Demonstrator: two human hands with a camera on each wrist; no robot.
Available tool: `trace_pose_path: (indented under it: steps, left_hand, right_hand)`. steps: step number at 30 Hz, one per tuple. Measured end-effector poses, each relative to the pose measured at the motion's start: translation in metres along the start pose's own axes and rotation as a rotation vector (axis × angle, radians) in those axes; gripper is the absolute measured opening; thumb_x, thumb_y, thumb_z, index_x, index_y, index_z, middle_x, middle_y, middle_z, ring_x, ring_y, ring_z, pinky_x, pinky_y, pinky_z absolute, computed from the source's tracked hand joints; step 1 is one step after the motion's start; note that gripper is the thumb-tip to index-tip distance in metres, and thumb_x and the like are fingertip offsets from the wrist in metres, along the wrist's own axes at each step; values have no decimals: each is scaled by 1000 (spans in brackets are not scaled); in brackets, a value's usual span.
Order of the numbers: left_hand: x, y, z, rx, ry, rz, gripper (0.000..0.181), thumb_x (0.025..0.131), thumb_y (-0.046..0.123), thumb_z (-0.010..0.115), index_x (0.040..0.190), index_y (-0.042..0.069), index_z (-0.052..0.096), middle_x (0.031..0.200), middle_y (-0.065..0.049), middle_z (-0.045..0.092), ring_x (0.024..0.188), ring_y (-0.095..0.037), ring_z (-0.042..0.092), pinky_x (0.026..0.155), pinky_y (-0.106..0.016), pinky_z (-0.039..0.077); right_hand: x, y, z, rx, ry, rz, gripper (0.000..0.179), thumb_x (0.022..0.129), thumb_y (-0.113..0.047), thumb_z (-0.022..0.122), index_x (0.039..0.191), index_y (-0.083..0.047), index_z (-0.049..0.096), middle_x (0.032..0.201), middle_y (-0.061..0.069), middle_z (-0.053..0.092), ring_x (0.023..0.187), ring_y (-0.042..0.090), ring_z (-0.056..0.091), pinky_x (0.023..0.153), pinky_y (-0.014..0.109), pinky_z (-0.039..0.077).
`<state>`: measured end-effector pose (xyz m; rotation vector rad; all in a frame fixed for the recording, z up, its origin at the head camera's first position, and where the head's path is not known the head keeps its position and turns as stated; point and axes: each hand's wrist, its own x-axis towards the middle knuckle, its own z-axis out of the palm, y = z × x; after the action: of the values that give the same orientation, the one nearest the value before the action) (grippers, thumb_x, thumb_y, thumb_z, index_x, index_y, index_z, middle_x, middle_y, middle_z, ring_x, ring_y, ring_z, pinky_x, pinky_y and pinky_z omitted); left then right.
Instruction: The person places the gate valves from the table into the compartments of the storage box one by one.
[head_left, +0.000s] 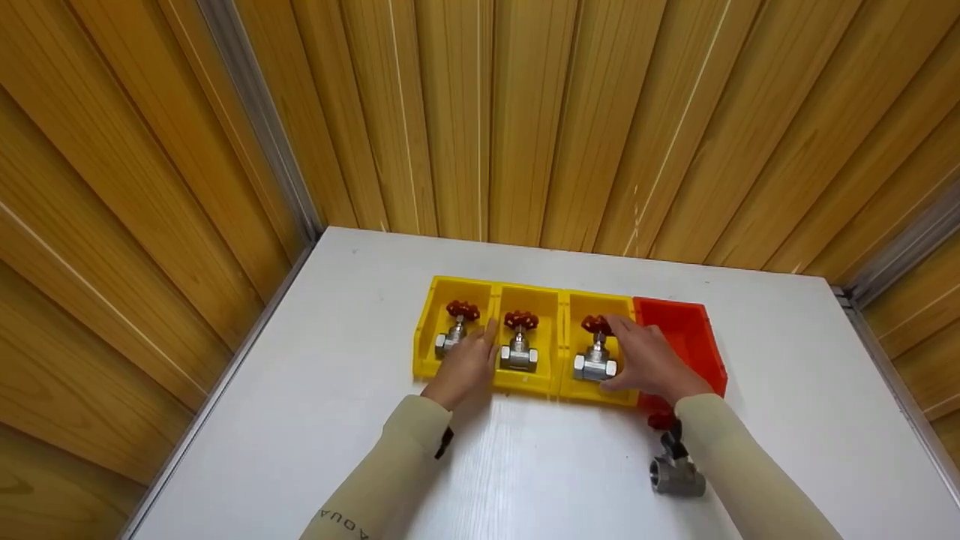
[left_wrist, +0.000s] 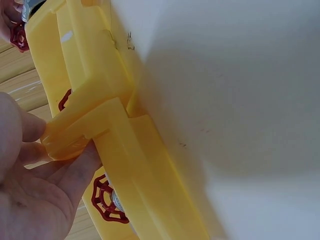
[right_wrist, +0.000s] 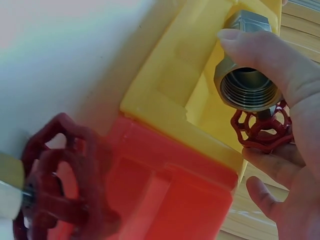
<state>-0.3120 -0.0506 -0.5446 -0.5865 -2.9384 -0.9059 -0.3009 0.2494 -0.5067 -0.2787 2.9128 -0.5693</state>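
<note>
In the head view, my right hand (head_left: 649, 356) grips a gate valve (head_left: 596, 366) with a red handwheel at the third yellow bin (head_left: 634, 307). The right wrist view shows my thumb on the metal body of this valve (right_wrist: 250, 90) and my fingers by its wheel. My left hand (head_left: 469, 367) pinches the divider where the two left yellow bins meet, as the yellow bin wall (left_wrist: 75, 140) shows in the left wrist view. One similar valve (head_left: 519, 356) lies in the middle yellow bin, another valve (head_left: 450, 341) in the left one, partly behind my hand.
A red bin (head_left: 694, 322) adjoins the yellow row on the right. In front of it, another metal valve (head_left: 676, 478) lies on the white table (head_left: 337, 360), partly covered by my right forearm. Wood-patterned panels (head_left: 525, 127) enclose the table's back and sides.
</note>
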Motion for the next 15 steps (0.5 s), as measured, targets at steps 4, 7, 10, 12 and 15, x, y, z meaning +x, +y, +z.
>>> trace_pose_path:
  steps: [4,7,10,12,15]
  left_hand:
    - [0,0,0,-11,-10,-16,56,103,22,46,154,10,25,143,-24,48,128,-39,52,104,-49,46]
    - [0,0,-1,-23,-23,-28,57,103,22,46,154,11,24,145,-23,46,130,-39,50,105,-48,44]
    - [0,0,-1,-42,-22,-26,57,103,22,46,154,12,22,145,-22,47,131,-38,49,106,-48,43]
    - [-1,-1,-2,-53,-18,-27,56,103,22,45,154,13,23,144,-21,48,132,-37,48,107,-48,43]
    - [-1,-1,-2,-49,-9,-14,56,103,21,45,154,13,24,142,-20,50,130,-36,50,106,-47,45]
  right_hand:
    - [4,0,-2,-5,-8,3,112,63,-40,90,152,-14,27,149,11,42,125,35,39,104,55,45]
    - [7,0,-2,0,-3,0,111,65,-39,89,152,-14,26,148,10,42,124,34,39,103,55,45]
    - [10,-1,-2,12,6,9,110,65,-37,90,152,-16,26,148,9,42,123,34,39,102,54,46]
    - [13,-1,-2,24,10,13,110,65,-35,90,152,-16,25,148,10,41,122,34,39,101,55,47]
    - [16,-1,-1,42,15,23,111,65,-33,90,152,-17,24,149,9,40,123,34,38,101,55,47]
